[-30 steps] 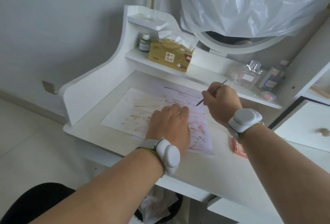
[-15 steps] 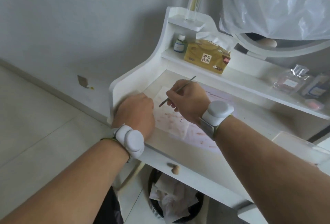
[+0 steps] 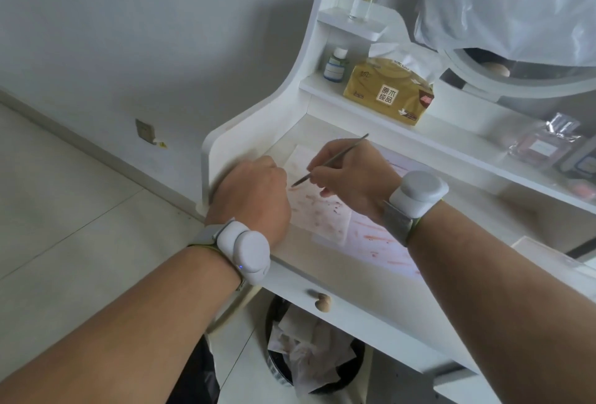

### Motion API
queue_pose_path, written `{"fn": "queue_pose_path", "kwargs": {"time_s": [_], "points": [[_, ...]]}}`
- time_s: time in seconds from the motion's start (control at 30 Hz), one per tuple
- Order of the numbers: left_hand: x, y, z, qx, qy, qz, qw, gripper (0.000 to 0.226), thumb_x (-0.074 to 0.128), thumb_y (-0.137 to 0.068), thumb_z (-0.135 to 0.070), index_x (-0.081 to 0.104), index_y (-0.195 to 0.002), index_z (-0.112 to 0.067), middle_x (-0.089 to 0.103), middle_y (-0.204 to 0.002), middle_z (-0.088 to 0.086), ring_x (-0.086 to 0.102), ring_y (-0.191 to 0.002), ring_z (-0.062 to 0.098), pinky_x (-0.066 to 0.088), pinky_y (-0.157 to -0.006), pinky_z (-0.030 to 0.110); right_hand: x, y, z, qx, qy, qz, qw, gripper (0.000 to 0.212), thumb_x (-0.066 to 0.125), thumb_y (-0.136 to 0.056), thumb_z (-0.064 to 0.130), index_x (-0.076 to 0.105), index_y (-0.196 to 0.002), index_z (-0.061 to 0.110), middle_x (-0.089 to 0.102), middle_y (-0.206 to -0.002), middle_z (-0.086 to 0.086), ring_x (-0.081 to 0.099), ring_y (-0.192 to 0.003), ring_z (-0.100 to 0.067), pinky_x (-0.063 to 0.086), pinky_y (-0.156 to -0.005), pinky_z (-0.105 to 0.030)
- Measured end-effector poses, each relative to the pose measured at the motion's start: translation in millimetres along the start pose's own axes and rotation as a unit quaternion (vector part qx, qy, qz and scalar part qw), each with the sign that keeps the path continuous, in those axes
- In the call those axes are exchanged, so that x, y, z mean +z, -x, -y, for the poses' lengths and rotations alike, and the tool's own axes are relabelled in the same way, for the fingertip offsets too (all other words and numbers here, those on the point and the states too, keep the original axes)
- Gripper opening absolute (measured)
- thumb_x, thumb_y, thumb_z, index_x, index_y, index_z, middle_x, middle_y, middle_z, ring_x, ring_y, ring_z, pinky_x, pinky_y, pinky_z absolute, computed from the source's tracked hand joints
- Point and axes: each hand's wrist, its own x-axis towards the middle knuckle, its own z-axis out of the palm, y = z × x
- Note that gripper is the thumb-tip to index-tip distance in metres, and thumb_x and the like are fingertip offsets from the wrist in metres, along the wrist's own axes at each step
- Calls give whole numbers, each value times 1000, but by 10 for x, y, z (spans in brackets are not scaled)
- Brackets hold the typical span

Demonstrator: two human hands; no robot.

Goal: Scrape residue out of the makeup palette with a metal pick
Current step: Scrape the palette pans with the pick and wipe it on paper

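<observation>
1. Bin (image 3: 314, 355) below both wrists, under the drawer knob (image 3: 322, 302): loose scrapings brushed off the desk edge (image 3: 338, 274) could miss it and land on the floor.
2. Left hand (image 3: 251, 191): seen from the back, fingers curled under toward the sheet's left edge; cannot tell whether anything is held. Palette not visible anywhere, possibly hidden under this hand; if so, a weak hold would let it skid under scraping force.
3. Right hand (image 3: 351, 178): pinching the metal pick (image 3: 332, 160) pen-style, tip pointing at the left hand, just beside its knuckles. Risk of a slip jabbing skin.
4. Stained paper (image 3: 325, 207) beneath both hands: could tear or shift under the tip.
5. Beyond the hands, tissue pack (image 3: 388, 94) and small bottle (image 3: 335, 63): well apart, unlikely to be knocked.
</observation>
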Motion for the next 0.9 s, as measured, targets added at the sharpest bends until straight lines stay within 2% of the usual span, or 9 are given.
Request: {"fn": "queue_pose_path", "kwargs": {"time_s": [0.13,0.33,0.5,0.63,0.73,0.8,0.9], "points": [[-12,0,-1,-6,-3,1,1000,23,49,-83,-9,71,-89,-13,64,-102,3,59,-88,30,53,-75,44,17,13,-15,-9,36,11,999,12,69,-88,10,78,-82,17,80,-78,-6,78,-73,-22,65,-72,-32],[-10,-7,-28,-5,-11,11,1000,26,48,-85,-9,71,-94,-16,64,-106,1,59,-91,29,52,-78,43,-227,44,-82,-7,65,-21,998,13,69,-85,10,77,-79,18,79,-79,-7,77,-78,-26,65,-79,-44],[-13,5,-23,-9,-4,2,1000,24,49,-85,-11,72,-92,-14,64,-105,3,59,-92,31,52,-78,44,-2,166,60,-44,4,42,998,19,67,-81,2,81,-77,16,79,-73,-9,76,-73,-29,63,-71,-40],[-4,-8,-25,-9,-14,7,1000,25,47,-85,-11,71,-93,-14,63,-106,1,58,-94,30,52,-78,44,-96,149,-39,-9,11,24,1000,18,69,-84,4,82,-78,14,80,-76,-8,78,-74,-27,63,-68,-30],[18,-21,-12,-7,-20,7,1000,25,48,-85,-11,71,-92,-15,63,-105,0,59,-92,29,53,-78,44,-195,148,-94,3,18,3,1000,18,69,-84,6,82,-77,17,79,-75,-7,78,-77,-26,63,-68,-30],[27,-21,-37,-7,-22,6,1000,23,49,-85,-11,71,-91,-15,63,-105,1,59,-92,29,53,-79,44,-174,190,-51,-11,-9,-4,1000,19,69,-82,5,82,-75,17,79,-73,-8,77,-76,-27,61,-62,-28],[16,-5,-30,-19,-17,-4,1000,19,52,-86,-13,71,-88,-13,62,-101,1,60,-91,30,53,-76,44,13,264,81,-45,-35,41,998,23,66,-80,0,83,-76,15,78,-70,-5,73,-63,-23,62,-62,-31]]}}
